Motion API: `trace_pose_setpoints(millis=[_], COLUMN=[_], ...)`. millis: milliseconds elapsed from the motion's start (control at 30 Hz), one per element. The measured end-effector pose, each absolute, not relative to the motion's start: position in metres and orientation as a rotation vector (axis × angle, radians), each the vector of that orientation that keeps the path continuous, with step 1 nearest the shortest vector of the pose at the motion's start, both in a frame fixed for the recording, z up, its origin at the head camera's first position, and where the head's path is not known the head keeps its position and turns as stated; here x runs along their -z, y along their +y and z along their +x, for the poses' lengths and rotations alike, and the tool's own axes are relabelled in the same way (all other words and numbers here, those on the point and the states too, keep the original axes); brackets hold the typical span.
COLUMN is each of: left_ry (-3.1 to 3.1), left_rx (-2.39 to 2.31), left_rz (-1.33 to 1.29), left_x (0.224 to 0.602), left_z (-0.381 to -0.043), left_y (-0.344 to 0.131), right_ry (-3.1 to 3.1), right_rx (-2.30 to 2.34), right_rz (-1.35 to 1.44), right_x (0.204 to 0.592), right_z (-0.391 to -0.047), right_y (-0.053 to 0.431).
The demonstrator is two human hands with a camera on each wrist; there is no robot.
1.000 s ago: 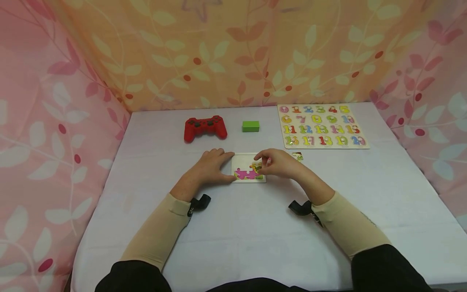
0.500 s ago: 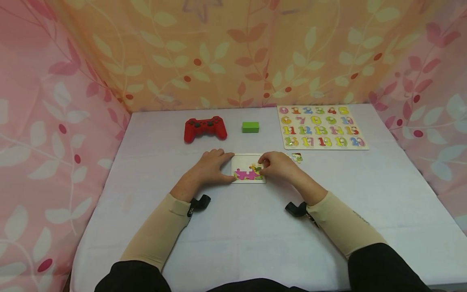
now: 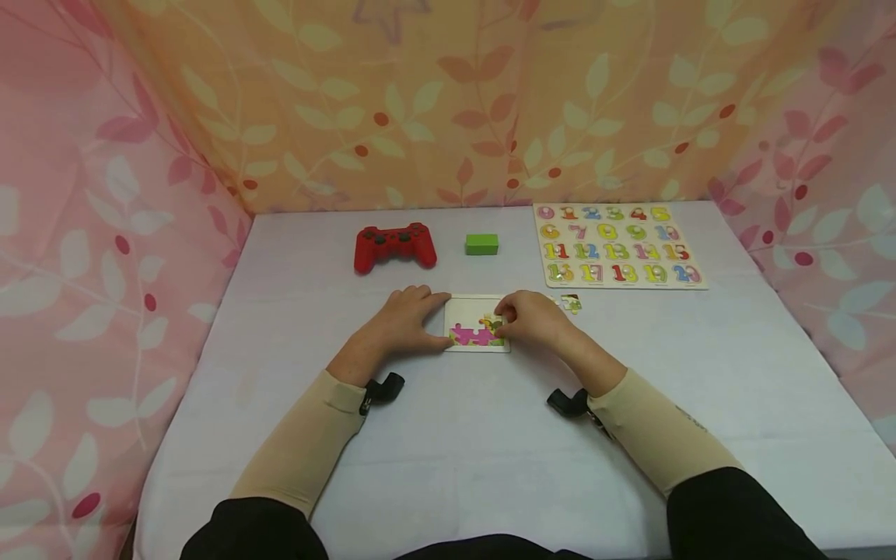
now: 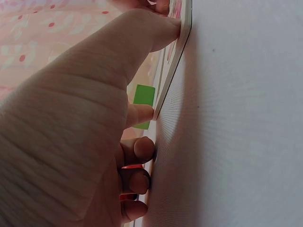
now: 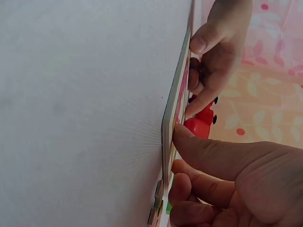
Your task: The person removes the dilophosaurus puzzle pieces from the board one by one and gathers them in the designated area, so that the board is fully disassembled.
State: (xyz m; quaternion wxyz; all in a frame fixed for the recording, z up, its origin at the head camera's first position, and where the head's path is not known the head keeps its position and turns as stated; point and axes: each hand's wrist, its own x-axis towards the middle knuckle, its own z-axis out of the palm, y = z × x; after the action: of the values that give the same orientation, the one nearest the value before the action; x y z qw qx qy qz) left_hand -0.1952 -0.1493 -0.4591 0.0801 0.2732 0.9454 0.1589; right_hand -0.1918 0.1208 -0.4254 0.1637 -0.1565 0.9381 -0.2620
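Observation:
A small white jigsaw board (image 3: 463, 309) lies flat at the table's middle, its lower part filled with pink, green and yellow pieces. My left hand (image 3: 406, 320) rests at its left side, thumb and index finger spread straight to the near and far left corners. In the left wrist view the thumb (image 4: 163, 34) presses on the rim. At the board's right side my right hand (image 3: 535, 319) pinches a greenish puzzle piece (image 3: 495, 323) between thumb and index finger, against the board. The fingers hide much of that piece. Loose puzzle pieces (image 3: 571, 303) lie just beyond the right hand.
A red game controller (image 3: 395, 247) and a green block (image 3: 481, 244) stand behind the board. A number puzzle board (image 3: 619, 284) lies at the back right. Patterned curtains (image 3: 420, 101) enclose the white table (image 3: 448, 451) at the back and sides.
My right hand has come lower and slightly toward the near left, its fingers closing in at the board's right edge. More of the loose pieces shows. The left hand and board stay put.

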Motion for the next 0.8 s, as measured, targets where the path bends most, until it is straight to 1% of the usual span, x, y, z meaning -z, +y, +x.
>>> trace_pose_setpoints(millis=[800], left_ry=[2.826], left_rx=[-0.46], left_rz=[0.812], left_x=[0.4592], left_z=[-0.1957], left_y=[-0.1484], right_ry=[2.746], right_rx=[0.744], right_rz=[-0.508], right_x=[0.4243], right_z=[-0.1883], right_y=[0.1189])
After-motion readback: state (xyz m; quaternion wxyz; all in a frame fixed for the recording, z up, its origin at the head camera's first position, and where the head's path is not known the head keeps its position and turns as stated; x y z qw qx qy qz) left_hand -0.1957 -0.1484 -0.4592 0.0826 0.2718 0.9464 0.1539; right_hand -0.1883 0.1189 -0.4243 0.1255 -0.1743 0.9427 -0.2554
